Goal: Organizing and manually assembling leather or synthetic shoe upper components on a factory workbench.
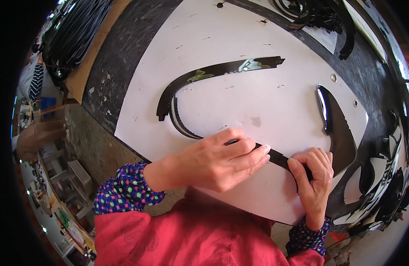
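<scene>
A thin dark curved strip (pixel 277 158) with a notched edge lies along the near side of a white sheet (pixel 244 106). My left hand (pixel 218 162) is closed over its middle, thumb and fingertips pressed together on it. The curved part (pixel 180 125) left of that hand bends up and away. My right hand (pixel 313 170) has its fingers curled round the strip's right part; its far end is partly hidden there. Beyond my hands lies a glossy black curved band (pixel 191 80). A broad dark crescent-shaped piece (pixel 340 128) rests just past my right hand.
The sheet lies on a dark scuffed tabletop (pixel 111 66). At the far left, a bundle of black strips (pixel 76 35) sits by a cardboard edge (pixel 98 48). More black curved pieces (pixel 322 17) lie at the far right, with glossy cut pieces (pixel 377 173) stacked at the right.
</scene>
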